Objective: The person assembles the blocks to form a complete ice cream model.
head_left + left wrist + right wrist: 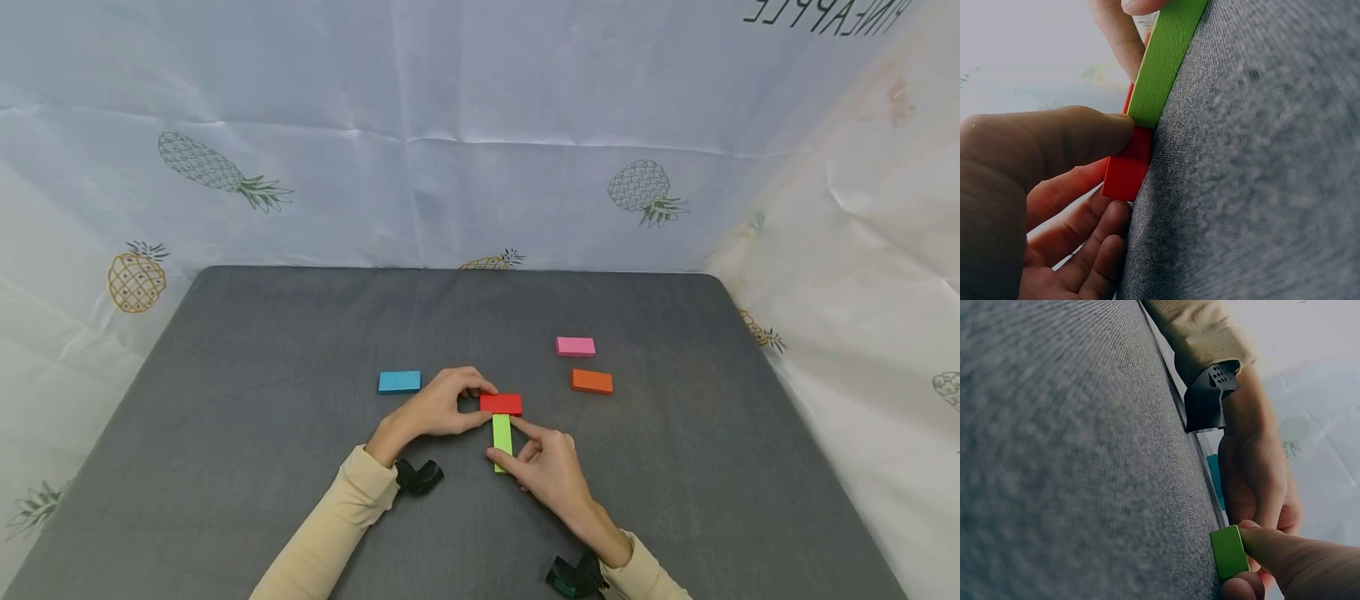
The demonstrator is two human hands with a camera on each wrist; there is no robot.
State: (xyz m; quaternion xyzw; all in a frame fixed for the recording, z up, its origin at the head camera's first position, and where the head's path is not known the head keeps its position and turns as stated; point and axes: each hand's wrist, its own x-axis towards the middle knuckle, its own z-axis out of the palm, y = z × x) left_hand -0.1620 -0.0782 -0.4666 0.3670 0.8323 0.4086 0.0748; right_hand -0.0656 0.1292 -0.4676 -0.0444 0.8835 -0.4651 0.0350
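Note:
A red block (501,404) lies crosswise at the far end of a light green block (502,432), the two touching in a T shape on the grey table. My left hand (442,404) pinches the red block by its left part, thumb on the near side and index finger on the far side. With thumb and index finger on opposite long sides, my right hand (551,471) holds the green block. In the left wrist view, the left thumb tip also touches the corner where the green block (1163,69) meets the red block (1127,172).
To the left of the hands lies a blue block (400,382). A pink block (575,347) and an orange block (592,382) lie to the right, the pink one farther back. Pineapple-print cloth (450,200) hangs behind the grey table (300,333).

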